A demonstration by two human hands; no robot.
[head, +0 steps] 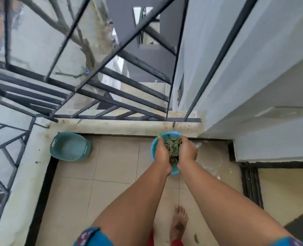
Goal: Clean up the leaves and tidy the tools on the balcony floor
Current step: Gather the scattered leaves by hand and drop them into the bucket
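we are looking straight down at our own two arms stretched out over the tiled balcony floor [115,167]. our left hand [162,151] and right hand [187,150] are cupped together, palms facing each other, and pressed between them is a clump of dry leaves [173,148]. both hands are closed around that clump, fingers curled inward at the far end. the hands and leaves are directly over a small blue bowl [153,148], whose rim shows to the left of the left hand and beyond the fingertips; whether the hands touch the bowl we cannot tell. to the left, near the corner of the pale ledge [111,126], a teal basin [70,146] sits on the floor, well apart from the bowl. a dark metal railing [111,96] rises beyond the ledge. one bare foot [179,222] stands on the tiles below our arms, with a single green leaf [196,238] lying just beside it.
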